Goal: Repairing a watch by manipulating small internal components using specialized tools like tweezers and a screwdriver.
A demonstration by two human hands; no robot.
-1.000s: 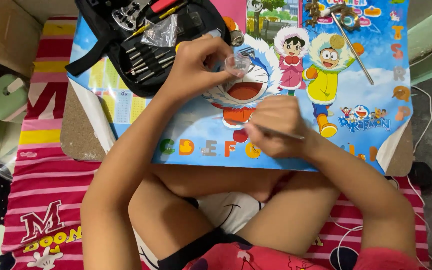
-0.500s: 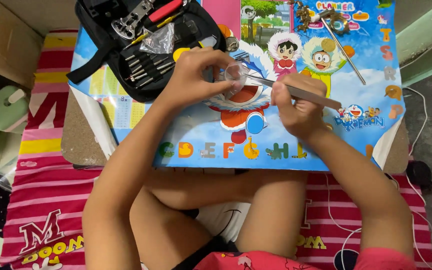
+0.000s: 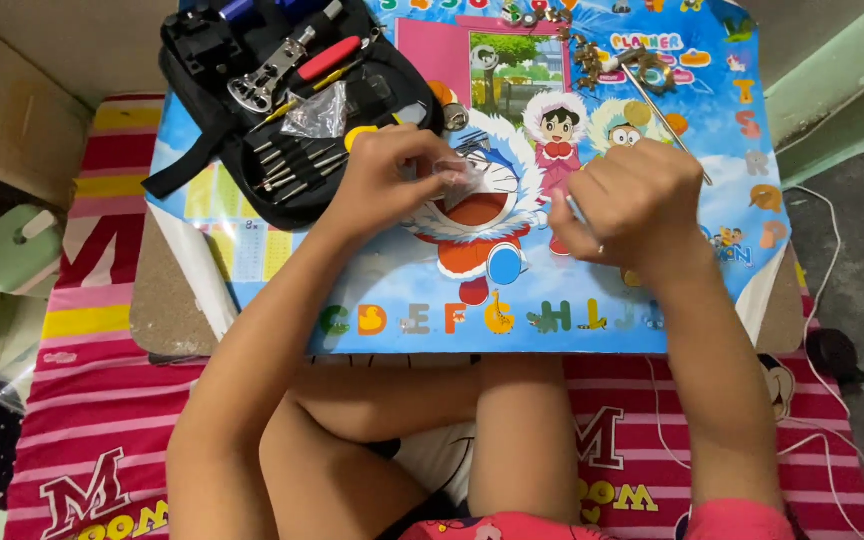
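Note:
My left hand (image 3: 387, 180) pinches a small clear round piece (image 3: 452, 170) over the cartoon poster (image 3: 512, 300). It is just right of the open black tool case (image 3: 282, 120). My right hand (image 3: 632, 205) is curled shut on a thin metal tool (image 3: 570, 208), which is almost wholly hidden by the fingers. The two hands are about a hand's width apart, and the tool is not touching the clear piece.
The poster lies on a low board (image 3: 167, 300) above my crossed legs. The case holds small screwdrivers, a red-handled tool (image 3: 327, 58) and a metal wrench (image 3: 267, 80). Small metal parts (image 3: 592, 60) and a thin rod (image 3: 664, 112) lie at the far edge. Green stool (image 3: 12, 250) at left, white cable (image 3: 832, 260) at right.
My right hand rose from the poster's near edge, brought the tool's tip to the clear piece, then drew back to the right. The left hand kept its hold.

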